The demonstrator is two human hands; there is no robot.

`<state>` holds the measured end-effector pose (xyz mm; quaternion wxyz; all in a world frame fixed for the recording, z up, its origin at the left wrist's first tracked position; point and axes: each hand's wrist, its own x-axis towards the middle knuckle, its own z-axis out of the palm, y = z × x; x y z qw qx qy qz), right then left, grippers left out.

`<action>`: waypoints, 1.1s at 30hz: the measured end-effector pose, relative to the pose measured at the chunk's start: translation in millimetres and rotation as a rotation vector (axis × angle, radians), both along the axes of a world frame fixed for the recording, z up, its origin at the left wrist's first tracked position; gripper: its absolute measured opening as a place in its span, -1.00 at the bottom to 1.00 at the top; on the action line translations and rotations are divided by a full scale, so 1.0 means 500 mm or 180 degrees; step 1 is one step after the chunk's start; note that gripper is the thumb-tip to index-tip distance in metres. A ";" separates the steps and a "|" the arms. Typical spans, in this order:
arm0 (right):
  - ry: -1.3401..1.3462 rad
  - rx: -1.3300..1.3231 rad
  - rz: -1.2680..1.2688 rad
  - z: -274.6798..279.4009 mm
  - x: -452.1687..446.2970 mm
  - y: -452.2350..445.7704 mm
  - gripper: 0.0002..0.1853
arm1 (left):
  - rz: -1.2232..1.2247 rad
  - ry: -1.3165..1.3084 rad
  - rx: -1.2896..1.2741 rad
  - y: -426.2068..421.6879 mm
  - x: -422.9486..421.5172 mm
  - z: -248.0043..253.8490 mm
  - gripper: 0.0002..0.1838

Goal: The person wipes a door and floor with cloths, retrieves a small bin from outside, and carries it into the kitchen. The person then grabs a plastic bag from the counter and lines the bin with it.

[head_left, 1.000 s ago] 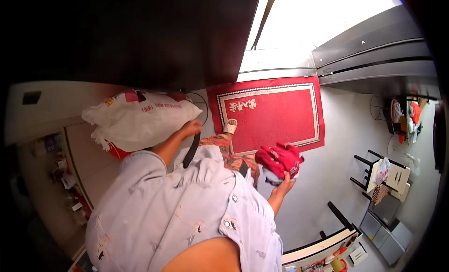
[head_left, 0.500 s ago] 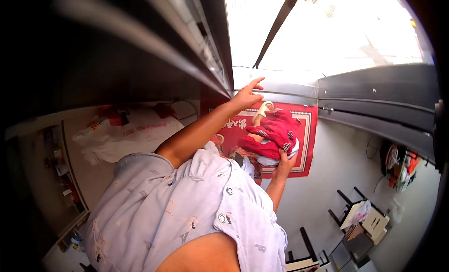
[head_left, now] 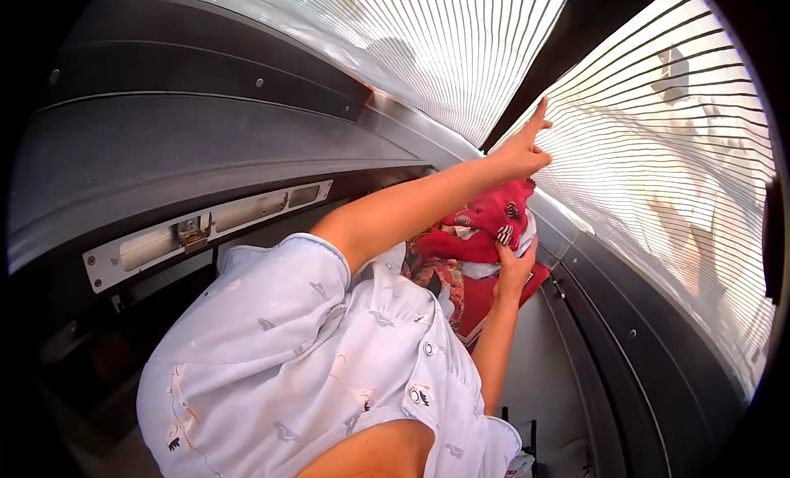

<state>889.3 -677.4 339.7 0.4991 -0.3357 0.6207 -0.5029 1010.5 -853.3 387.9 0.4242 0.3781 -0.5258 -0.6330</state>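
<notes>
My left hand (head_left: 522, 151) reaches forward at the striped, see-through door curtain (head_left: 625, 141), beside the dark strip between its two panels. Its index finger is stretched out and the thumb stands apart; nothing shows in its grip, and whether it touches the curtain I cannot tell. Lower down, my right hand (head_left: 516, 268) is closed around a bundle of red clothing (head_left: 490, 211) with black-and-white striped trim. White cloth shows under the red, and a patterned dark red and green cloth (head_left: 436, 272) hangs beside it. My left forearm hides part of the bundle.
On the left is a dark door edge with a metal lock plate (head_left: 206, 223). A dark door frame (head_left: 634, 346) runs down the right. Below the bundle lies a red mat (head_left: 485, 309) on the grey floor (head_left: 531, 363). Dark furniture legs show at the bottom.
My view has turned and come closer to the doorway, and the curtain stripes now show clearly. My left hand has moved up to the curtain. My right hand keeps hold of the red clothing.
</notes>
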 end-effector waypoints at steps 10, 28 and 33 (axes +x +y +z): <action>-0.0295 -0.0545 -0.0325 0.069 -0.095 -0.239 -0.24 | 0.0195 -0.0984 -0.1569 -0.164 -0.035 0.084 -0.24; -0.0163 -0.0305 -0.1824 0.099 -0.417 -0.233 -0.32 | 0.1688 -0.4482 0.2373 -0.053 0.487 -0.252 -0.13; -0.0322 0.0477 -0.2044 0.051 -0.437 -0.182 -0.31 | 0.1127 -0.4210 0.3504 0.038 0.483 -0.487 0.03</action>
